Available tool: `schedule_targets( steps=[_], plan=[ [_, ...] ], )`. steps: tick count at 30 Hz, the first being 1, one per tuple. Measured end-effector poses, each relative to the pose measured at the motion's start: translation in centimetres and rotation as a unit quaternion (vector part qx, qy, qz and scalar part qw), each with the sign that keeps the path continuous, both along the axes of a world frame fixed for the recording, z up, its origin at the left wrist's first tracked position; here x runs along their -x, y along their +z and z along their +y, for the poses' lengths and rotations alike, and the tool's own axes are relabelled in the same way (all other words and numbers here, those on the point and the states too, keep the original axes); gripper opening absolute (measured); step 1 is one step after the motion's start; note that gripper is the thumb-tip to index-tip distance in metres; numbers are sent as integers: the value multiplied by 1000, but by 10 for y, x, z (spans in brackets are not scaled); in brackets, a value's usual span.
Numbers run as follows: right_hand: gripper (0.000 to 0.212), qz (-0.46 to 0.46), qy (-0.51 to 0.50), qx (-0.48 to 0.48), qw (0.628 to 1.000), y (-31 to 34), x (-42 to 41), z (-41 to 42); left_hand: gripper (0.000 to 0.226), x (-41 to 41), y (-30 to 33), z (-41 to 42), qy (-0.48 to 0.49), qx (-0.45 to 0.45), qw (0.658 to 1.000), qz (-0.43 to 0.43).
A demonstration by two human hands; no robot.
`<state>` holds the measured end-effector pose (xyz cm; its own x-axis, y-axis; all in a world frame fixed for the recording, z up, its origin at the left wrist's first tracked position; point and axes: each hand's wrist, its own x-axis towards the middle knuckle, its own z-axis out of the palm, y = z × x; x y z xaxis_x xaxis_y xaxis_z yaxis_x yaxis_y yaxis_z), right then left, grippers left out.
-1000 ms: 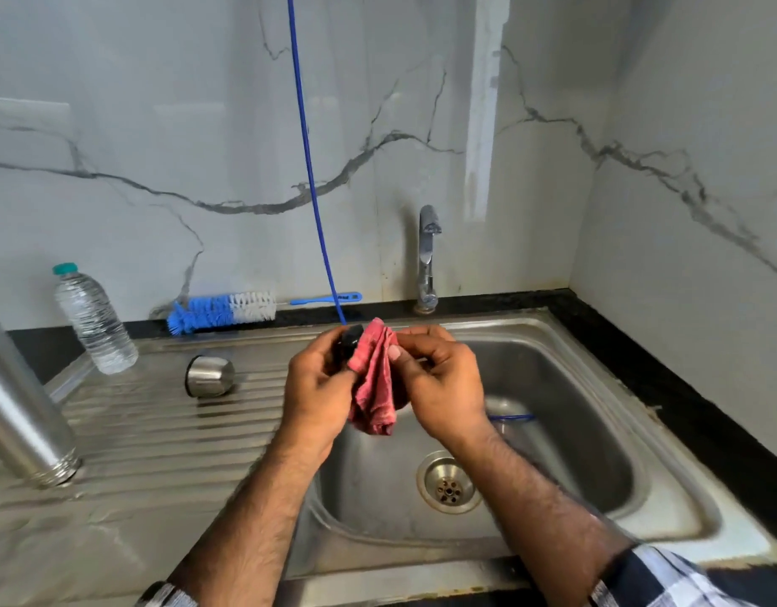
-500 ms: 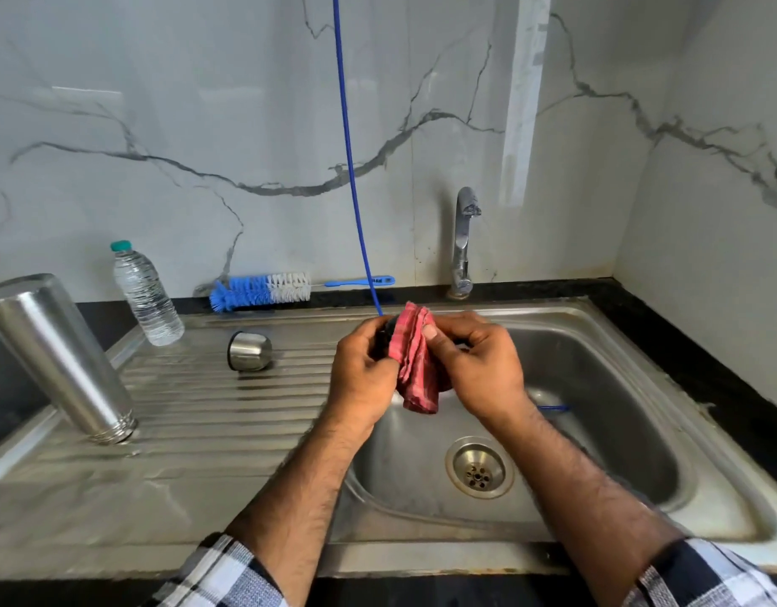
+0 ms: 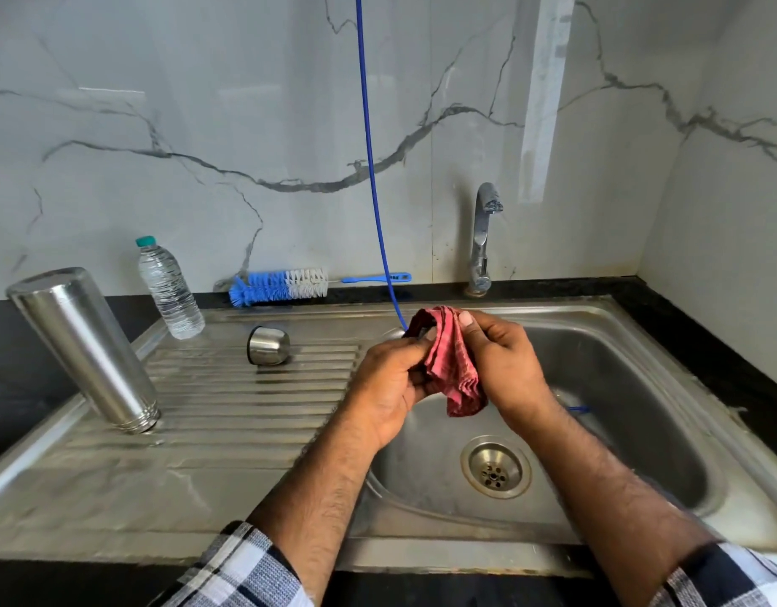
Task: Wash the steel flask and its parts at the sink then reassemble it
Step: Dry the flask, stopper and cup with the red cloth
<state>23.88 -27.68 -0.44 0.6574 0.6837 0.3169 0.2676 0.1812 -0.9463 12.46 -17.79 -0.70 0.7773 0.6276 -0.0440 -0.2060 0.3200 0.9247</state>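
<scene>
**Head view: cloth and flask**

Both hands, left [image 3: 389,383] and right [image 3: 505,365], gripped the red cloth [image 3: 450,365] at frame centre. The flask [image 3: 87,348] stood inverted at left, long axis leaning, nearer the left hand.

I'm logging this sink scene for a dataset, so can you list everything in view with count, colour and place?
flask body: 1, steel, mouth down on the draining board, left
steel cup: 1, silver, on its side on the draining board
water bottle: 1, clear with a green cap, back left of the draining board
bottle brush: 1, blue and white, along the back ledge
tap: 1, chrome, behind the basin
blue cord: 1, hangs down toward the hands
sink: 1, steel, drain in the basin
cloth: 1, red, held over the basin
left hand: grips the cloth
right hand: pinches the cloth
</scene>
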Motion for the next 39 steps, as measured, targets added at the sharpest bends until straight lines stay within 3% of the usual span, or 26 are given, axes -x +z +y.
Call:
schedule_targets(
  steps=[4,7,9,11,13,15,16,17,19,21,23,25,26,28,30,32,34,36,39],
  plan=[
    [25,6,52,73,996,3,-10,-7,18,1,-3,5,41,-66,997,17],
    [24,-9,74,75,994,7,-10,-10,17,1,-5,8,46,-89,995,-9],
    [29,-100,52,72,991,4,-11,-10,33,0,-8,11,28,-186,982,-25],
    [32,-160,28,70,984,2,-10,-8,48,0,-13,13,28,-338,940,-23],
    [35,-82,-1,60,995,3,-6,-5,57,-1,-14,16,48,-437,898,-3],
    [37,107,12,56,993,11,3,-4,62,0,-15,19,69,-469,880,-3],
    [39,192,21,54,980,16,8,-5,61,0,-14,19,72,-464,883,-5],
    [42,215,14,55,975,18,11,-5,56,0,-14,17,77,-444,893,-2],
    [50,54,-46,93,993,15,11,-4,43,-3,-13,10,81,-372,925,13],
    [50,-152,-140,126,970,10,8,-4,30,-7,-11,1,82,-273,958,29],
    [41,-238,-149,83,956,7,6,-5,15,-8,-4,-2,62,-123,990,21],
    [35,-291,-103,42,950,2,4,-5,39,-3,1,5,32,2,999,-12],
    [38,-300,-73,32,951,2,4,-6,46,1,4,10,29,21,999,-33],
    [46,-267,-32,3,963,2,-1,-8,48,8,8,19,39,11,998,-57],
    [52,-120,-36,-45,991,4,-4,-9,54,13,8,24,66,-41,996,-39],
    [42,79,-63,-92,991,9,-7,-8,61,13,6,26,76,-84,993,-24],
    [22,199,-81,-124,969,11,-10,-7,63,12,4,25,77,-108,991,-12],
    [20,174,-55,-121,976,11,-8,-7,67,9,0,23,73,-130,989,6],
    [24,-32,36,-50,998,4,3,-6,71,5,-2,20,77,-129,989,4]
  ],
)
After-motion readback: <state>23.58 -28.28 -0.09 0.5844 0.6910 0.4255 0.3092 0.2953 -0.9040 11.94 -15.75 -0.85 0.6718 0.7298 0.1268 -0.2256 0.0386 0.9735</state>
